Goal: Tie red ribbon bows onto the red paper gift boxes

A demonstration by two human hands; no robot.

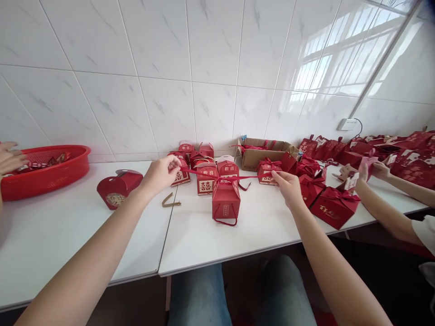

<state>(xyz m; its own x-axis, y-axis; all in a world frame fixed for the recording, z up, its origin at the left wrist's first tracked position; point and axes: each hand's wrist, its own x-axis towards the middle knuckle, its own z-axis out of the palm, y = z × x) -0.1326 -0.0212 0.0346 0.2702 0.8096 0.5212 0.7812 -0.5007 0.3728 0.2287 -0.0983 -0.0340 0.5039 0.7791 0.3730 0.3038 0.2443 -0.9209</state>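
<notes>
A red gift box (226, 199) with a cord handle hanging down its front stands on the white table before me. A red ribbon (228, 179) crosses its top, drawn out sideways to both hands. My left hand (167, 172) pinches the ribbon's left end, and my right hand (287, 184) pinches the right end near a small bow-tied box (269, 171). Right behind the front box are more red boxes with gold characters (206, 180). On the left lies a rounded red box (119, 189), beside my left forearm.
A red plastic basket (64, 174) with wrapped items stands far left, a co-worker's hand (10, 158) over it. A cardboard box (249, 158) holds ribbons. Bow-tied boxes (335, 206) crowd the right, near another person's hands (365, 170). A bent gold strip (168, 201) lies by the table seam.
</notes>
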